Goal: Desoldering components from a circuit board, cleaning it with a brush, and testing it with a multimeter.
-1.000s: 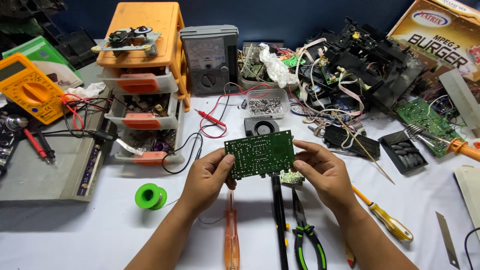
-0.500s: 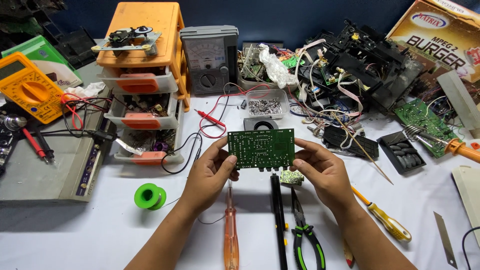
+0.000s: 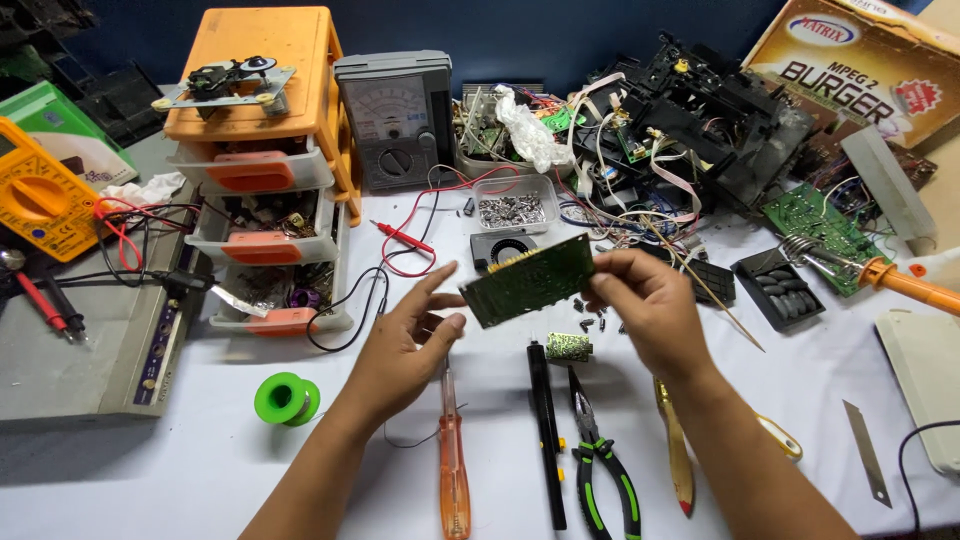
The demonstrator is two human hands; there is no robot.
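While the right hand (image 3: 645, 305) pinches the green circuit board (image 3: 527, 281), tilted up rightward, the left hand (image 3: 405, 340) hovers open.

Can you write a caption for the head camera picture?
Right hand tilts a green circuit board above a cluttered workbench, left hand open beside it.

Bright, even overhead light, soft shadows on the white table (image 3: 200, 470), slight motion blur, wide-angle bowing at edges.

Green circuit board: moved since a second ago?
Yes. The circuit board has tilted, its right end now raised toward the small black fan; only the right hand holds it, the left hand has let go.
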